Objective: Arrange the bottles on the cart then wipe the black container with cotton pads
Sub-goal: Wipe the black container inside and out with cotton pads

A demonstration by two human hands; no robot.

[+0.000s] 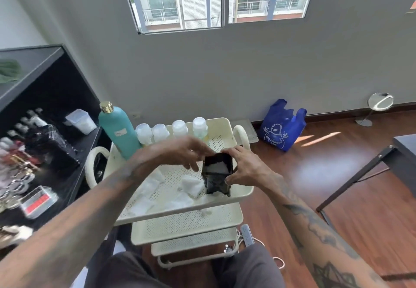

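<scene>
- Two hands of mine meet over the top tray of the cream cart (242,194), both at the black container (217,176).
- My right hand (244,168) clamps the container from its right side: fingers curl over the far rim and the thumb presses the near wall.
- The container stands on the tray's near right corner, tilted a little, its open mouth turned up toward me.
- My left hand (180,152) reaches in from the left with fingers bent down at the container's left rim; whether they pinch anything I cannot tell, as motion blur hides the tips.
- Something white, seemingly a cotton pad (217,165), shows inside the container's mouth.
- More cotton pads (190,185) lie scattered loose on the perforated tray floor, left of the container and toward the near edge.
- Along the tray's far edge stand four clear bottles (180,129) with pale caps in a row, close beside one another.
- A tall teal bottle (119,130) with a gold cap stands at the far left corner, just beside that row.
- A black shelf (56,98) with small bottles and boxes sits to the cart's left.
- A blue reusable bag (281,125) rests on the wooden floor against the grey wall, beyond the cart to the right.
</scene>
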